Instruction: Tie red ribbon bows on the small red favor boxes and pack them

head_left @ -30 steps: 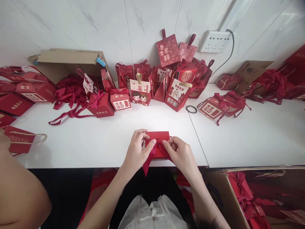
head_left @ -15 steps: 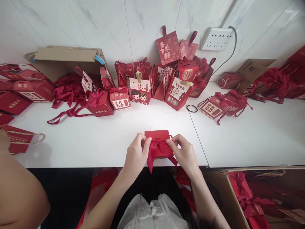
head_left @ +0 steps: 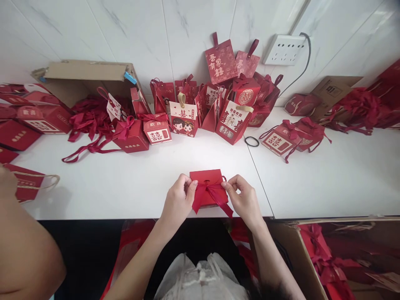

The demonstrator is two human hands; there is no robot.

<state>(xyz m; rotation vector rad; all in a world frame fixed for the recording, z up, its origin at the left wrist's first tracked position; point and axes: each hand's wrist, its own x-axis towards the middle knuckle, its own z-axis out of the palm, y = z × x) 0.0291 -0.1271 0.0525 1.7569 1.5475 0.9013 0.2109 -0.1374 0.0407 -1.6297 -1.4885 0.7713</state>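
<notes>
A small red gift box [head_left: 204, 176] lies near the front edge of the white table, between my hands. Across it runs a dark red ribbon [head_left: 215, 195], crossed into a bow at the middle, its two tails hanging toward me. My left hand [head_left: 181, 193] pinches the ribbon's left loop between thumb and forefinger at the box's left side. On the other side, my right hand [head_left: 242, 196] pinches the right loop at the box's edge. The fingertips cover the ends of both loops.
Finished red gift boxes [head_left: 184, 118] stand along the wall, with a black ring [head_left: 251, 141] in front. At left are a cardboard box [head_left: 90, 71], a ribbon pile [head_left: 89, 116] and another person's arm [head_left: 28, 246]. An open carton [head_left: 312, 273] holding ribboned boxes sits at lower right.
My right hand has shifted slightly outward, drawing the right loop wider. The left ribbon tail has risen and shortened below the bow; the left hand has hardly moved.
</notes>
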